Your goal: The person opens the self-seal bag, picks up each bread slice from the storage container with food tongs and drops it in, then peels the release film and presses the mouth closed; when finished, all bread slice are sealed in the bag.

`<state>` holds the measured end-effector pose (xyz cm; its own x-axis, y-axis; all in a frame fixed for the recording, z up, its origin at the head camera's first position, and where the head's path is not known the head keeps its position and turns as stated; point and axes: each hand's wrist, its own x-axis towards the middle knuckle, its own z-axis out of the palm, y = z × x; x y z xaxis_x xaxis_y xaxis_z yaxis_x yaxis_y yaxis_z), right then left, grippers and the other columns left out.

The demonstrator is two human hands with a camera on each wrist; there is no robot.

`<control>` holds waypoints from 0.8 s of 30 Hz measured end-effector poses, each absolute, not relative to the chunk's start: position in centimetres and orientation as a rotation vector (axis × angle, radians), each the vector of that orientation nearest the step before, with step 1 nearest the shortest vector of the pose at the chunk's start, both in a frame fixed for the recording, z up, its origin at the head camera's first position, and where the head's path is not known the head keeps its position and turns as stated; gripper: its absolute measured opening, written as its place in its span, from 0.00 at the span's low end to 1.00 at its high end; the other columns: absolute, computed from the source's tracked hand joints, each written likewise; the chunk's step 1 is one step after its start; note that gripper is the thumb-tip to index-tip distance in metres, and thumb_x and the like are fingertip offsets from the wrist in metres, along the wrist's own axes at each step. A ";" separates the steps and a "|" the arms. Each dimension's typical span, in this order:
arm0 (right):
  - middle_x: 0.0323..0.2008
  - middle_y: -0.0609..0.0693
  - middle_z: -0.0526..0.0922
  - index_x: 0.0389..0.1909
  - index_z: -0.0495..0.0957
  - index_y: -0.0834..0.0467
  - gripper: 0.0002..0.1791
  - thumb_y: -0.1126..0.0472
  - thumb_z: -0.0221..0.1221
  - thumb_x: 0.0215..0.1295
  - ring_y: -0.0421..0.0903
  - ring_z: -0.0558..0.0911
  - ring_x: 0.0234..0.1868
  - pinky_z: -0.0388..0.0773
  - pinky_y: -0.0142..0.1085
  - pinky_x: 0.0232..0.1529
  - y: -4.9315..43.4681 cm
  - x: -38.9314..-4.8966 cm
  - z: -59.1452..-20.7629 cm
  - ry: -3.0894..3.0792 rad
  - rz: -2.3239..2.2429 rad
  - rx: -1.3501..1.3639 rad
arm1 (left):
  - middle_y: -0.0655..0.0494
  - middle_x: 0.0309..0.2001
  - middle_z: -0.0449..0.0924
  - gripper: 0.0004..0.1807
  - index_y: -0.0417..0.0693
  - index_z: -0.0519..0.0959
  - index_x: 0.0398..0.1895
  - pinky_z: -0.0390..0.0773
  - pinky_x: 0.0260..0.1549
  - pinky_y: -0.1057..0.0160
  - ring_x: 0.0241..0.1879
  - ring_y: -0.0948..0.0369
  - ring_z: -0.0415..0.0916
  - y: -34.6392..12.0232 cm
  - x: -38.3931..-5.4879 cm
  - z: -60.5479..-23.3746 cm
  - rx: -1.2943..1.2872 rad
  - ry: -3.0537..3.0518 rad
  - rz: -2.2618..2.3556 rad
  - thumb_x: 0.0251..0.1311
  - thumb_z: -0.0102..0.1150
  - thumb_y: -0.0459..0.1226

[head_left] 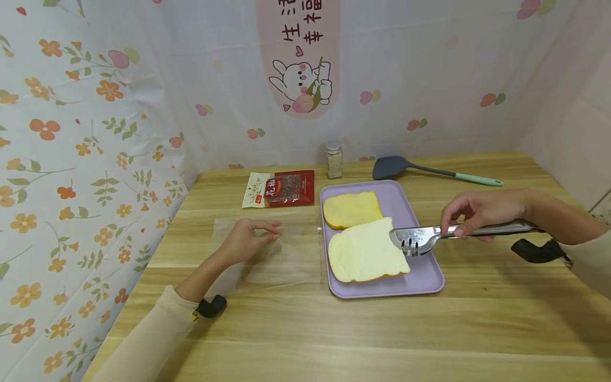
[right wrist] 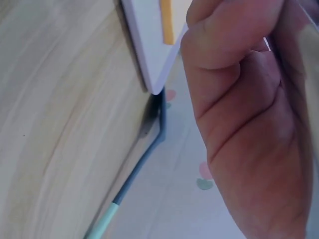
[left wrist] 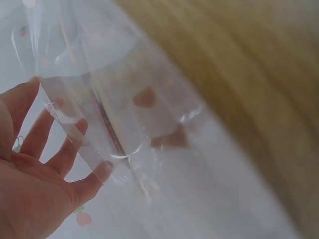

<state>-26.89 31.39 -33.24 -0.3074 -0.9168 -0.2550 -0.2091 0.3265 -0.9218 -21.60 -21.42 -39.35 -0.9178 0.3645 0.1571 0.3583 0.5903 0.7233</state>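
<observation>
My right hand [head_left: 484,212] grips a pair of metal tongs [head_left: 501,228], its thumb and fingers curled round the arms. The tongs' slotted end overlaps the right edge of the front slice of bread [head_left: 365,252]. That slice partly covers a yellower one [head_left: 353,208] behind it, both on a lilac tray [head_left: 425,278]. Left of the tray, my left hand [head_left: 245,241] is at a clear plastic bag [head_left: 296,265]. In the left wrist view its spread fingers [left wrist: 92,184] show through the film [left wrist: 119,64], with the thumb tip at the film's edge.
Behind the bag lies a red and cream spice packet [head_left: 288,188]. A small glass jar [head_left: 334,161] stands near the patterned backdrop. At the back right lies a dark spatula [head_left: 391,167] with a mint handle. The wooden table [head_left: 363,339] runs up to the backdrop.
</observation>
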 end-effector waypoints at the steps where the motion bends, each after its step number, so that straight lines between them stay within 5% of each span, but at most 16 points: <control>1: 0.31 0.62 0.75 0.51 0.78 0.66 0.13 0.77 0.51 0.70 0.63 0.66 0.14 0.78 0.35 0.16 31.5 -26.8 -33.2 1.722 -1.054 -1.033 | 0.48 0.52 0.84 0.05 0.40 0.88 0.38 0.70 0.61 0.48 0.60 0.52 0.77 -21.4 -21.6 -39.3 0.636 2.795 1.268 0.61 0.66 0.31; 9: 0.33 0.60 0.76 0.52 0.78 0.64 0.17 0.80 0.48 0.70 0.59 0.67 0.14 0.76 0.38 0.13 31.5 -26.4 -32.6 1.723 -1.119 -1.147 | 0.49 0.53 0.84 0.05 0.40 0.88 0.39 0.68 0.63 0.47 0.60 0.52 0.76 -21.4 -21.6 -39.1 0.647 2.795 1.272 0.61 0.66 0.31; 14: 0.34 0.57 0.77 0.52 0.78 0.63 0.17 0.79 0.49 0.70 0.58 0.68 0.14 0.76 0.38 0.13 31.0 -26.2 -32.4 1.773 -1.110 -1.162 | 0.50 0.54 0.84 0.06 0.42 0.88 0.39 0.77 0.46 0.55 0.61 0.52 0.75 -21.6 -21.6 -39.1 0.625 2.775 1.309 0.61 0.67 0.32; 19: 0.34 0.55 0.77 0.52 0.79 0.63 0.17 0.79 0.49 0.70 0.59 0.68 0.15 0.76 0.39 0.13 30.2 -26.4 -32.2 1.782 -1.116 -1.175 | 0.51 0.54 0.84 0.06 0.41 0.88 0.39 0.74 0.40 0.57 0.62 0.53 0.75 -21.8 -21.6 -38.9 0.617 2.756 1.331 0.60 0.67 0.32; 24: 0.34 0.55 0.77 0.51 0.78 0.66 0.14 0.78 0.51 0.70 0.59 0.68 0.15 0.76 0.41 0.13 29.3 -26.9 -32.3 1.794 -1.119 -1.185 | 0.49 0.54 0.83 0.06 0.39 0.88 0.39 0.69 0.58 0.41 0.63 0.51 0.73 -22.0 -21.5 -38.6 0.620 2.738 1.363 0.60 0.67 0.32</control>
